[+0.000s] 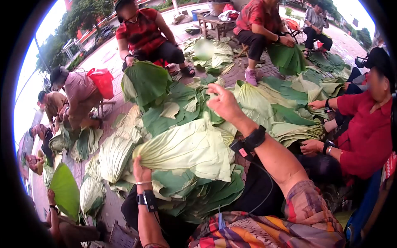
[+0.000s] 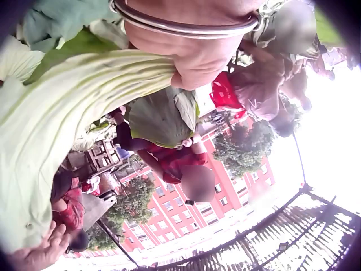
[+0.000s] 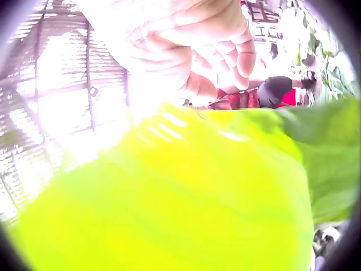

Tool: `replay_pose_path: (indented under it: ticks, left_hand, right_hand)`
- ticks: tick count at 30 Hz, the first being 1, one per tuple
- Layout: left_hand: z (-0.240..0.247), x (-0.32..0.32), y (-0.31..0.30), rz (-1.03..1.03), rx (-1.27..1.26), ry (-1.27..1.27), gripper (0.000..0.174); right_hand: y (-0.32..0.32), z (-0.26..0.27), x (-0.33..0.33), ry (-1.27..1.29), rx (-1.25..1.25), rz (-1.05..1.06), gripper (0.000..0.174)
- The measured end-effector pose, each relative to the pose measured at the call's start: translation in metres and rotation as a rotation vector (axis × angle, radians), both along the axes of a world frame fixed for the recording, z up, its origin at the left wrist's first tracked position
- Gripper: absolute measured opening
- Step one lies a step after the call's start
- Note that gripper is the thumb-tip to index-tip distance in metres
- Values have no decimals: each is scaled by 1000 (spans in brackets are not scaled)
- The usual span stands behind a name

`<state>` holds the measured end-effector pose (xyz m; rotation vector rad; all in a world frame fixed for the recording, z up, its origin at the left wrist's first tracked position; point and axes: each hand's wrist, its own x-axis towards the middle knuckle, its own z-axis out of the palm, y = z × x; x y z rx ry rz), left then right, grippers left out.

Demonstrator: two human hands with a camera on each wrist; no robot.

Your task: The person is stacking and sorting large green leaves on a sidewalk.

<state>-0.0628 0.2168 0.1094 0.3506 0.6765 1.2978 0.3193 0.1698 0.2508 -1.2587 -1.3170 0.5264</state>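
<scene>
Because the left hand (image 1: 142, 169) pinches its bunched end, the big pale leaf (image 1: 192, 148) can fan out mid-frame, while the right hand (image 1: 226, 105) hangs higher up, fingers loosely bent and empty.

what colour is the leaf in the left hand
The leaf in the left hand is pale yellowish green, clearest in the head view.

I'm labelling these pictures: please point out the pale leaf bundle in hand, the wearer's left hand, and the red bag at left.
Pale leaf bundle (image 1: 192, 144): head view, middle of its ribbed surface.
Left hand (image 1: 142, 170): head view, middle of the hand.
Red bag (image 1: 102, 82): head view, middle of its side.
</scene>
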Motion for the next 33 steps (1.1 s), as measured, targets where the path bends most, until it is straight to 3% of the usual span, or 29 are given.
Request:
replay_pose_path:
  ticks: [6,8,10,12,15,16,17,18,19,23,25,27,29,33]
  left_hand:
    - [112,3,-20,646,524,675,23]
    - [123,11,-27,657,588,708,21]
    - [113,18,-31,474,727,781,22]
    - [59,16,-24,301,765,1194,21]
    - [-18,38,-55,-205,706,1602,20]
    - [-49,40,-63,-468,545,1673,21]
    - [-74,41,-73,-749,573,1763,24]
    - [-104,33,-80,-954,817,1776,30]
    - [-99,42,-93,-1069,727,1912,38]
    - [-82,51,-88,-1100,701,1913,47]
    - [-78,54,-81,-1223,645,1875,52]
    - [-80,59,-80,-1263,680,1913,54]
    - [-76,65,-80,-1311,714,1956,57]
    - [-40,85,-83,-1405,706,1987,51]
  right_hand:
    - [3,-4,-5,-26,-43,131,37]
    - [3,-6,-14,-43,-69,147,33]
    - [6,-12,-20,3,-33,176,32]
    - [5,-13,-26,8,-52,185,30]
    - [7,-16,-28,-1,-64,195,27]
    - [7,-17,-27,15,-89,207,26]
    - [7,-18,-26,31,-116,220,25]
    - [7,-20,-25,23,-118,218,25]
    - [7,-21,-24,27,-125,212,25]
    - [7,-26,-20,109,-207,225,24]
    - [11,-36,-15,158,-267,250,25]
    - [24,-71,-13,302,-436,213,27]
    - [29,-118,-5,472,-779,136,25]
    - [26,-209,1,94,-1005,-23,27]
